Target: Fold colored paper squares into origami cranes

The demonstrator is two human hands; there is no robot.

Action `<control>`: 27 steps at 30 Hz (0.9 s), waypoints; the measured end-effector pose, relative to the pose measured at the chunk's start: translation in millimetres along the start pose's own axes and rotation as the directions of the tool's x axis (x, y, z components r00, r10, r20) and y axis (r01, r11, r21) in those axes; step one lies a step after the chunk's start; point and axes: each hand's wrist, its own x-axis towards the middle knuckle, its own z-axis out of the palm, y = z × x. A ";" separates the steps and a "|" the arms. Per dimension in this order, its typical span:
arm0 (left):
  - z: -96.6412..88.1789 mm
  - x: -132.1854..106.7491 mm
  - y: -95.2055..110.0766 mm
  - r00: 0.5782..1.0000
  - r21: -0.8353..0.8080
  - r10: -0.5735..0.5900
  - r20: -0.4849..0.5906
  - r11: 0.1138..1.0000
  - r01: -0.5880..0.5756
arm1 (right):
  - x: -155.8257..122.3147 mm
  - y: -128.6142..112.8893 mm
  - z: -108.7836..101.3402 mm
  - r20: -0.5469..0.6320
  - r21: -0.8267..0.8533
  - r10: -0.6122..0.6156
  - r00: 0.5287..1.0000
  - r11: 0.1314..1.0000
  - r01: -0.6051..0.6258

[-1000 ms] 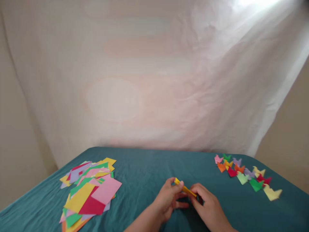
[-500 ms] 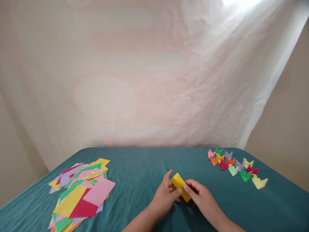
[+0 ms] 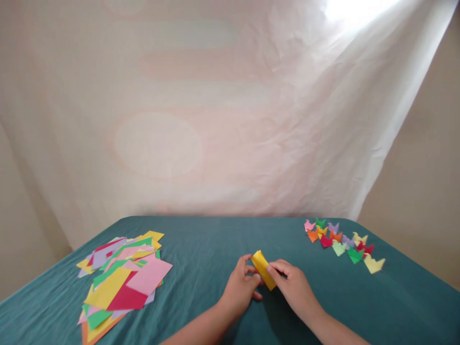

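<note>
A folded yellow paper [image 3: 263, 270] is held upright between both hands just above the teal tablecloth [image 3: 201, 254]. My left hand [image 3: 240, 287] pinches its left side with curled fingers. My right hand [image 3: 292, 287] grips its right lower edge, fingers closed on it. The paper looks like a narrow folded strip tilted down to the right.
A loose pile of coloured paper squares [image 3: 120, 280] lies at the left of the table. Several small folded paper figures [image 3: 341, 242] in mixed colours sit in a row at the far right. A white cloth backdrop [image 3: 215, 120] hangs behind the table.
The yellow paper has gone from nearly edge-on to showing its broad face. Both hands stayed together on it; the view shifted slightly.
</note>
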 end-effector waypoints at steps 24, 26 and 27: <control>-19.5 25.5 1.0 0.980 -0.268 0.032 0.198 0.963 0.023 | 10.3 25.5 2.6 0.183 0.321 0.196 0.963 0.914 -0.247; -22.5 27.6 5.1 0.986 -0.260 0.036 0.164 0.966 0.009 | 12.0 30.7 2.5 0.163 0.377 0.237 0.958 0.882 -0.282; -24.0 28.5 6.3 0.991 -0.250 0.036 0.132 0.968 -0.002 | 12.6 32.5 2.6 0.131 0.396 0.260 0.957 0.871 -0.291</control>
